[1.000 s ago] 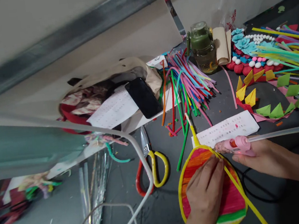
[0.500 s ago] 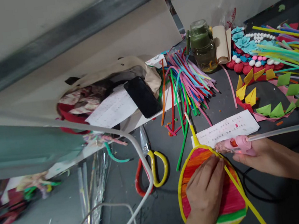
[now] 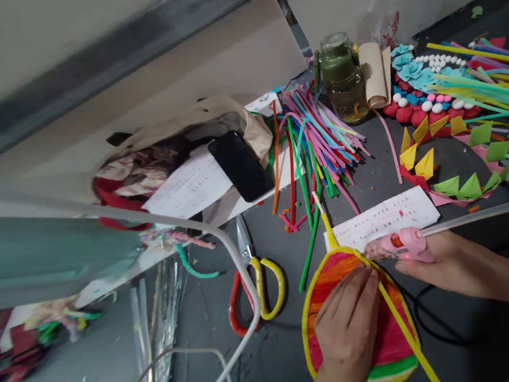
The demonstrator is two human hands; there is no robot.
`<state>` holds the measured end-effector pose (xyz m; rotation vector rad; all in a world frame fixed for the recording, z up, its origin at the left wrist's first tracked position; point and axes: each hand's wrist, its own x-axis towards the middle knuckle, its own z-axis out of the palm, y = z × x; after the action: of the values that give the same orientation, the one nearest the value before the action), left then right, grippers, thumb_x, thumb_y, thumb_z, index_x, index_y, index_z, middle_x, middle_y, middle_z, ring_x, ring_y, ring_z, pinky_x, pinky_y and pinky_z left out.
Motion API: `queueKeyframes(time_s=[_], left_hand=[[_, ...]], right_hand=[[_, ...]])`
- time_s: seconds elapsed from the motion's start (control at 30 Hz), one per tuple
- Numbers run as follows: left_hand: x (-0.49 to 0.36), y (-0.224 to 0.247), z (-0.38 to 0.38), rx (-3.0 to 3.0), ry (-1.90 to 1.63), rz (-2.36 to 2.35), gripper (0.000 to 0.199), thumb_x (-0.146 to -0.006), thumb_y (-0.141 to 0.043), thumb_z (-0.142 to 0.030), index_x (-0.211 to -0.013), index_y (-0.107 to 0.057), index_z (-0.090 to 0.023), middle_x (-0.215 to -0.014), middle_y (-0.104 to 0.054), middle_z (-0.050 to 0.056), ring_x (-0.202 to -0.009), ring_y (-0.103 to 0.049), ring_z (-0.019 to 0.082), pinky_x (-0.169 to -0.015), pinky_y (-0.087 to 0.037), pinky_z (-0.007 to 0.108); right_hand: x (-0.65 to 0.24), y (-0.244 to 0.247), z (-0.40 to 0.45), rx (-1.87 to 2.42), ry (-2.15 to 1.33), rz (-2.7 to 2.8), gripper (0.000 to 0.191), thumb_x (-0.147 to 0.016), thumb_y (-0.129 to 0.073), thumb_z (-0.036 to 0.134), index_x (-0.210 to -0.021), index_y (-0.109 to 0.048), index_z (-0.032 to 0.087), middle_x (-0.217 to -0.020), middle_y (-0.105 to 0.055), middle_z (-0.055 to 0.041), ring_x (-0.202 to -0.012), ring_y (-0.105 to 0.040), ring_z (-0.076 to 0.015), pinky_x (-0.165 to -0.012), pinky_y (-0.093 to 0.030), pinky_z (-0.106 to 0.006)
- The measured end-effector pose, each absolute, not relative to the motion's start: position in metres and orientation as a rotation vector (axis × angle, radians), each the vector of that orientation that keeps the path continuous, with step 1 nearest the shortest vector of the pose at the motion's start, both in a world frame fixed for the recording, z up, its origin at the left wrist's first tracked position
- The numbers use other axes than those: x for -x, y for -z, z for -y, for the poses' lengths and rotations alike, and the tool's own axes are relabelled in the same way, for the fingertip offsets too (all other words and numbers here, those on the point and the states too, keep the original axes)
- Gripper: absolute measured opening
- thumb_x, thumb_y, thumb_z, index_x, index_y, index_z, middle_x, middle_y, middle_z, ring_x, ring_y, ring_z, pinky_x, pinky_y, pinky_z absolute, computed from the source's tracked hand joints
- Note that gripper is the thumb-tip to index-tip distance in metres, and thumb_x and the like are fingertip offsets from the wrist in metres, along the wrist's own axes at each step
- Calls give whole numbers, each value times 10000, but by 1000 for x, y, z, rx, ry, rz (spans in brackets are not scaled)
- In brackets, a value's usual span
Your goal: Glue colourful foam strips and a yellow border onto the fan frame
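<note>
A round piece point(image 3: 393, 340) striped red, orange and green, with a yellow edge, lies at the lower middle of the head view. My left hand point(image 3: 349, 321) rests on it, its fingers pinched on a yellow strip point(image 3: 406, 327) near the upper right edge. The strip's loose end runs down to the right. My right hand point(image 3: 450, 260) is closed around a pink glue gun point(image 3: 403, 246), whose nozzle meets the rim just beyond my left fingertips. A clear glue stick extends from the back of the gun. Part of a written paper slip point(image 3: 386, 219) lies behind the gun.
Scissors point(image 3: 265, 288) lie left of the round piece, partly under a white cable point(image 3: 223, 237). Behind are a phone point(image 3: 241, 166), bundled colourful stems point(image 3: 317, 141), a green bottle point(image 3: 343, 80) and a ring with folded paper points point(image 3: 470, 186). Clear sticks point(image 3: 162, 330) lie at the left.
The loose end of the yellow strip has shifted slightly left. The hands and glue gun keep nearly the same places, and the whole view has moved a little.
</note>
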<state>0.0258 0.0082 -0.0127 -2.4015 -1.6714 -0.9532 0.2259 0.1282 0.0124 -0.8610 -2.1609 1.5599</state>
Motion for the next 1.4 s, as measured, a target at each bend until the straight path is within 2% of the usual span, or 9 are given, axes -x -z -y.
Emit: queueKeyframes(time_s=[0.6, 0.87, 1.2, 1.4], left_hand=[[-22, 15, -7, 2436, 945, 1659, 263, -894, -629, -10, -1141, -687, -82, -1083, -749, 139, -1075, -703, 207, -925, -593, 319], [-23, 10, -9, 2451, 931, 1682, 229, -915, -616, -32, -1125, -689, -90, -1075, -755, 131, -1058, -711, 199, -911, -598, 307], [-22, 8, -10, 2474, 914, 1687, 234, -913, -603, -24, -1121, -689, -91, -1082, -758, 130, -1065, -713, 204, -919, -599, 310], [-22, 8, -9, 2464, 906, 1689, 228, -922, -599, -38, -1124, -686, -96, -1077, -759, 131, -1059, -715, 202, -912, -603, 310]], right_hand=[[-225, -26, -131, 840, -1599, 2142, 442, -895, -516, 107, -1270, -679, 276, -1293, -697, -10, -1194, -648, -187, -1067, -482, -295], [-228, -26, -130, 918, -1590, 2177, 292, -896, -538, 157, -1095, -732, 245, -1103, -758, -16, -1043, -703, -197, -999, -511, -277], [-228, -30, -130, 906, -1592, 2171, 281, -891, -516, 142, -1015, -746, 246, -1040, -771, -1, -1072, -704, -193, -952, -515, -227], [-230, -26, -129, 907, -1539, 2200, 289, -885, -531, 141, -1045, -748, 244, -1061, -774, -4, -1095, -701, -200, -932, -525, -222]])
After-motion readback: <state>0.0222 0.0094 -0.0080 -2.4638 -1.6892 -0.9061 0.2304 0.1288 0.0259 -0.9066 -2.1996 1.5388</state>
